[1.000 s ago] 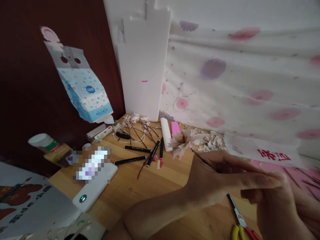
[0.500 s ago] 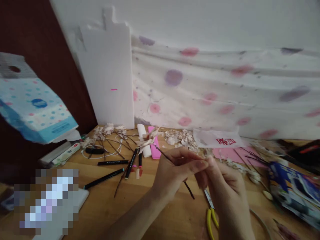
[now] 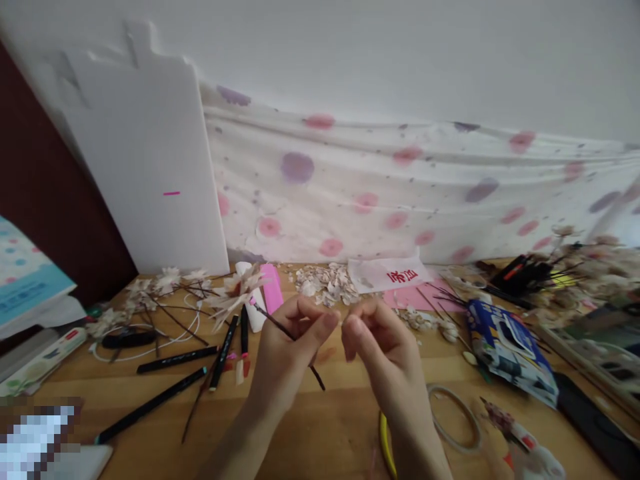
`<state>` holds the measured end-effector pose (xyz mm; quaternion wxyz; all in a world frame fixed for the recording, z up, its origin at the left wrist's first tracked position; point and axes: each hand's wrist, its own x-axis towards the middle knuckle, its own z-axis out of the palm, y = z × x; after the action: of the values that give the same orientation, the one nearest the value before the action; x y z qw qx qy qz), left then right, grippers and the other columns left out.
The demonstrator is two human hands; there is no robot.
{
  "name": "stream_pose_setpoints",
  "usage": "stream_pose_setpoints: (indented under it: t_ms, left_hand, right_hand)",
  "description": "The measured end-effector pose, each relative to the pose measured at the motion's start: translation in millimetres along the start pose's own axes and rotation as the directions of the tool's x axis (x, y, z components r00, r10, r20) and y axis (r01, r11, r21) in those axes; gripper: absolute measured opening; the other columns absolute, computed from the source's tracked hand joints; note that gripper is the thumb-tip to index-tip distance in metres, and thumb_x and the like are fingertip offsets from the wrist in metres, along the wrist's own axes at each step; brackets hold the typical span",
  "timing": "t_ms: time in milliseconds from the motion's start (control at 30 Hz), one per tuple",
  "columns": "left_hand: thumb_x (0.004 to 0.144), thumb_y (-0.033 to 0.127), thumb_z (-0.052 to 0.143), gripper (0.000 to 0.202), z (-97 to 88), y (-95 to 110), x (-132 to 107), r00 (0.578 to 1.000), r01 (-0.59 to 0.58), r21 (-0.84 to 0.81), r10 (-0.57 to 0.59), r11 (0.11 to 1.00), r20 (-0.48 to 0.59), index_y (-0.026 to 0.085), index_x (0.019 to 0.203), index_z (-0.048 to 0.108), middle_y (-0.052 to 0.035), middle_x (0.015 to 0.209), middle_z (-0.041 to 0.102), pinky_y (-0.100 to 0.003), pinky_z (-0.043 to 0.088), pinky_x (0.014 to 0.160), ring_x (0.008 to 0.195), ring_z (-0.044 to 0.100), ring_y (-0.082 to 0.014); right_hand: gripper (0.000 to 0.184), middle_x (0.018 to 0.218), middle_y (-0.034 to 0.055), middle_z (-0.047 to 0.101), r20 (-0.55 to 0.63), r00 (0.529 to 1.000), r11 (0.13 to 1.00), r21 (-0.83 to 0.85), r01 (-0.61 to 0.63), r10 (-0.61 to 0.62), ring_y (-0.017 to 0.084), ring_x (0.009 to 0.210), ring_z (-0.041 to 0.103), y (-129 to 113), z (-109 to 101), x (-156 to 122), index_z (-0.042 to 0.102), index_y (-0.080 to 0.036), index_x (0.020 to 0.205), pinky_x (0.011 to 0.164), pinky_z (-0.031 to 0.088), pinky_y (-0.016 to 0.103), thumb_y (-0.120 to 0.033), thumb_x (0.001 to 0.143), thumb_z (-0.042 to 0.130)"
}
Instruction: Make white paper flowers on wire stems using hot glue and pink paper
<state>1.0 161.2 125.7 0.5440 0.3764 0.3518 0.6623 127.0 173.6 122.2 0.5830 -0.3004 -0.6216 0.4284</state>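
My left hand (image 3: 287, 350) is closed around a dark, thin flower stem (image 3: 317, 379), whose lower end sticks out below the fingers. At the stem's upper left end spreads a pale flower (image 3: 235, 298) with narrow, petal-like strips. My right hand (image 3: 385, 353) is level with the left, a small gap apart, thumb and fingertips pinched together. Whatever it may hold is too small or hidden to make out. Below the right wrist shows the yellow handle (image 3: 385, 443) of scissors or pliers, mostly covered by the forearm.
Black markers (image 3: 150, 405) and flower stems lie at left. Behind my hands is a heap of pale petals (image 3: 327, 283), beside a pink strip (image 3: 272, 288). At right are a tape roll (image 3: 477, 427), a glue gun (image 3: 525, 440) and a blue packet (image 3: 510, 350). A white foam board (image 3: 145, 160) leans at the back.
My hands have come apart; before, their fingertips met. The view has swung to the right, so the table's right side shows more. The stem stays in my left hand.
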Motion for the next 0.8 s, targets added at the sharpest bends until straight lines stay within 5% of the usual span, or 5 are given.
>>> stream_pose_setpoints:
  t_ms: [100,200,333,533,800]
  left_hand:
    - [0.067,0.037,0.093,0.042,0.0,-1,-1,0.995,-0.095,0.036,0.095,0.995,0.002,0.018,0.059,0.056,0.0084,0.053,0.044,-0.018,0.025,0.044,0.048,0.031,-0.0053]
    - [0.067,0.03,0.093,0.037,-1.3,-2,-3,0.984,-0.178,0.133,0.18,0.975,-0.002,0.018,0.058,0.059,0.0068,0.054,0.049,-0.017,0.032,0.045,0.05,0.037,-0.0067]
    - [0.075,0.024,0.086,0.031,-2.9,-2,-4,0.969,-0.238,0.29,0.249,0.927,0.002,0.019,0.055,0.063,0.0065,0.052,0.051,-0.017,0.034,0.045,0.047,0.038,-0.0065]
    - [0.075,0.021,0.083,0.027,-5.4,5,-4,0.962,-0.247,0.404,0.273,0.881,-0.008,0.02,0.055,0.064,0.0051,0.052,0.055,-0.02,0.037,0.046,0.049,0.044,-0.0089]
    - [0.073,0.016,0.08,0.023,-10.7,11,-7,0.897,-0.372,0.558,0.442,0.742,0.009,0.023,0.055,0.068,0.0037,0.054,0.057,-0.025,0.039,0.049,0.05,0.048,-0.0124]
  right_hand:
    - [0.025,0.074,-0.0038,0.063,-0.042,0.995,0.992,-0.09,0.089,-0.093,0.012,0.061,0.056,-5,2,0,0.067,-0.026,0.103,0.056,0.048,0.022,-0.035,0.085,0.081]
    - [0.008,0.071,-0.003,0.067,-0.018,0.983,0.963,-0.205,0.176,-0.184,0.011,0.06,0.058,-9,2,-1,0.07,-0.024,0.085,0.056,0.048,0.022,-0.027,0.087,0.077]
    - [0.026,0.061,-0.003,0.065,-0.01,0.976,0.923,-0.329,0.2,-0.216,0.01,0.056,0.059,-12,-3,0,0.066,-0.02,0.068,0.055,0.047,0.022,-0.024,0.094,0.068]
    - [0.02,0.072,-0.0004,0.075,0.103,0.978,0.903,-0.377,0.205,-0.179,0.013,0.063,0.068,-15,-11,1,0.077,-0.022,0.086,0.061,0.055,0.023,-0.022,0.098,0.061]
    - [0.019,0.08,0.0004,0.08,0.154,0.969,0.917,-0.325,0.232,-0.191,0.014,0.066,0.074,-11,-12,-2,0.079,-0.024,0.1,0.055,0.059,0.019,-0.014,0.092,0.065]
